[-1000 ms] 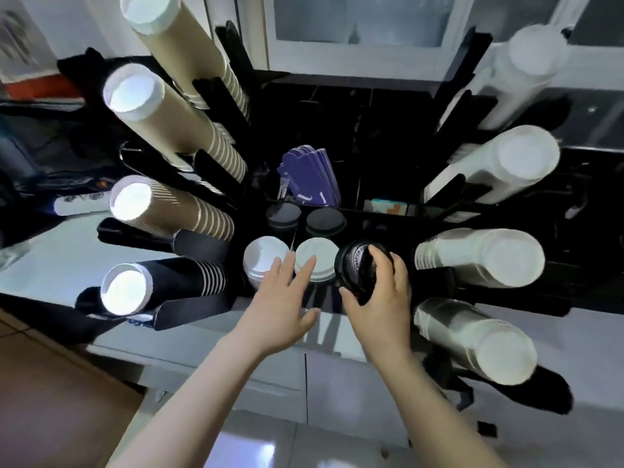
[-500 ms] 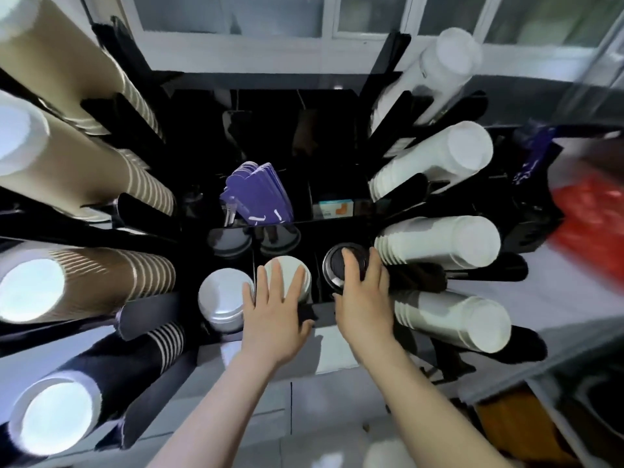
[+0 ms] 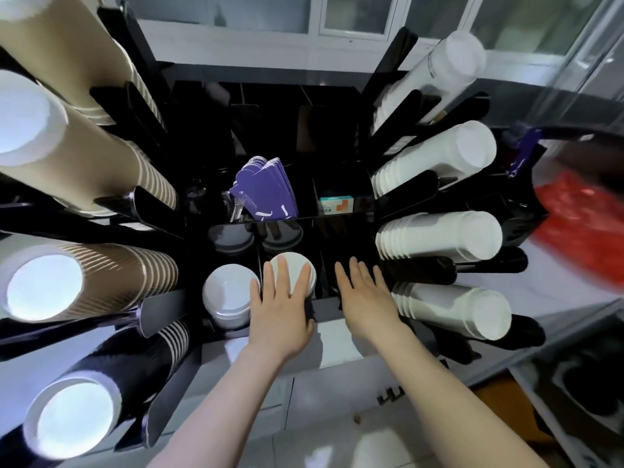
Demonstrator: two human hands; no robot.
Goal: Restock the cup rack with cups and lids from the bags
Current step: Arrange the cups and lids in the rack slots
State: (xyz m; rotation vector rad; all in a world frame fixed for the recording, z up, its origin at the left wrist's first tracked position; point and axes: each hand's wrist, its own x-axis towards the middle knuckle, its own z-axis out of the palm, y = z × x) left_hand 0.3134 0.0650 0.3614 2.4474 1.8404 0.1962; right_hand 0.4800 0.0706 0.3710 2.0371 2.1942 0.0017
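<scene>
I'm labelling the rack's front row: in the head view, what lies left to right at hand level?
Ribbed brown paper cup stack → white plastic lid stack → left hand → right hand → white cup stack.

The black cup rack (image 3: 324,304) stands on a white counter (image 3: 553,292), just ahead of both hands. A red bag (image 3: 580,224), blurred, lies on the counter well right of the right hand (image 3: 366,298), past the rack's end.
</scene>
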